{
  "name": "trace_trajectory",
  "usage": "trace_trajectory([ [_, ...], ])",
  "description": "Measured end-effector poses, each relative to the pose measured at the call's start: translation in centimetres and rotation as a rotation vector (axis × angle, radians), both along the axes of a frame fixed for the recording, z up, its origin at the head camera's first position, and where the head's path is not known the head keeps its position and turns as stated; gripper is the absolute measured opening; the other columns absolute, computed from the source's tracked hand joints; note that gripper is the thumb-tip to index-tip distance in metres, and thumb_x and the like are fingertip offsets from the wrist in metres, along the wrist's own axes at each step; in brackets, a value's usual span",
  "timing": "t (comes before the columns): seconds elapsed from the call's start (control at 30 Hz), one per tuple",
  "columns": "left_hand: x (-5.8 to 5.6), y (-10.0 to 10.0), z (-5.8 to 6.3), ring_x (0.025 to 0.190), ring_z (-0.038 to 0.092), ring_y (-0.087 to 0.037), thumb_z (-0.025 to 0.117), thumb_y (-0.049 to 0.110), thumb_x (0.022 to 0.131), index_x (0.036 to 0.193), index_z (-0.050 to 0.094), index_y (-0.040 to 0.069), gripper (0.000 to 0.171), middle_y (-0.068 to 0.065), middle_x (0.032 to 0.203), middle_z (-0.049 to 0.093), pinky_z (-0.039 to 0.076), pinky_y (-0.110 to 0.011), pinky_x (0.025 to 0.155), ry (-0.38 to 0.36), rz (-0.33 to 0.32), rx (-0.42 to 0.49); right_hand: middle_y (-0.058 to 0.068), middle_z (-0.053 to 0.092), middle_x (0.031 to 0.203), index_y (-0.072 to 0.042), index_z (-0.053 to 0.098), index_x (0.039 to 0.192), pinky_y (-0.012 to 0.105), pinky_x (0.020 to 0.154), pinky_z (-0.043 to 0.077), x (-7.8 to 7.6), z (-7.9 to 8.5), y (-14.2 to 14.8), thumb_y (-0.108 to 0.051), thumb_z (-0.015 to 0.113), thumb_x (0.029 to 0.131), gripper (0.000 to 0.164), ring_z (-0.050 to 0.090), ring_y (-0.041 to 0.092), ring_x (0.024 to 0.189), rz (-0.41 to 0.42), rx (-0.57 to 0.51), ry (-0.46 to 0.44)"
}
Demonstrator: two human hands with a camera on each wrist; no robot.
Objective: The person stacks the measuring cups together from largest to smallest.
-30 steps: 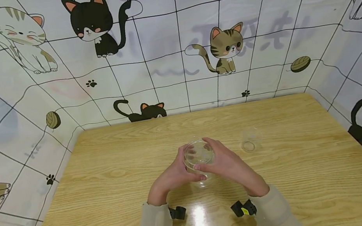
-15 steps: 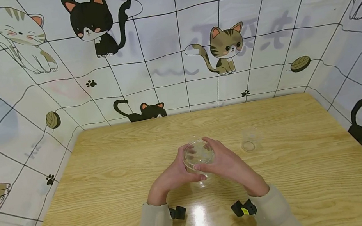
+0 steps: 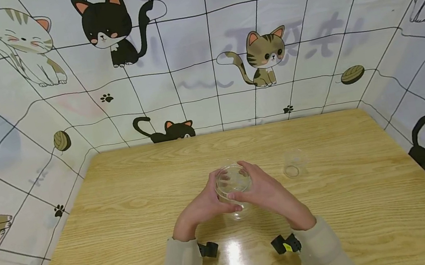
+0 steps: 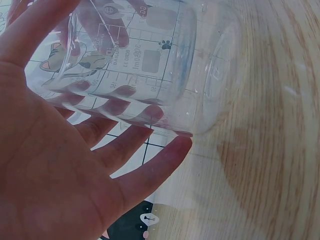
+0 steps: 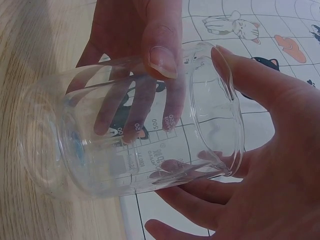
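Both hands hold a clear glass beaker over the middle of the table. My left hand grips it from the left; in the right wrist view its thumb lies across the near side and its fingers show behind the glass. My right hand grips the opposite side, thumb and fingers close to the rim. Printed graduation marks show on the beaker in the right wrist view. Around its base runs a second clear rounded outline, visible in both wrist views. No liquid shows inside.
A smaller clear glass vessel stands on the wooden table, to the right of the hands. White sheeting with cat drawings and grid lines walls the table's back and sides. Black wrist cameras sit at both cuffs.
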State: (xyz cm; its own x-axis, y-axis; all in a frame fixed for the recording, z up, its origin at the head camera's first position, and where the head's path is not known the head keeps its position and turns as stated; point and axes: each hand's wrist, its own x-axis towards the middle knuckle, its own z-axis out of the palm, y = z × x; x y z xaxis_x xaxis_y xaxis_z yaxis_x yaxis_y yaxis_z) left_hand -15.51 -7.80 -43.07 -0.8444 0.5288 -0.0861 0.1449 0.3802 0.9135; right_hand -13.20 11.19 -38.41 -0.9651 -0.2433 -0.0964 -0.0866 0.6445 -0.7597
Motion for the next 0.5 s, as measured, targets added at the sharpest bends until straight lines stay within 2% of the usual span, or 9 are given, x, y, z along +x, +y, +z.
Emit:
trace_trajectory([
  [0.5, 0.01, -0.02, -0.06, 0.119, 0.035, -0.021, 0.08, 0.038, 0.062, 0.136, 0.011, 0.026, 0.101, 0.001, 0.135, 0.03, 0.032, -0.04, 0.094, 0.007, -0.004, 0.007, 0.008, 0.041, 0.131, -0.016, 0.022, 0.141, 0.049, 0.087, 0.037, -0.06, -0.08, -0.09, -0.058, 0.068, 0.066, 0.098, 0.042, 0.029, 0.116, -0.005, -0.002, -0.009],
])
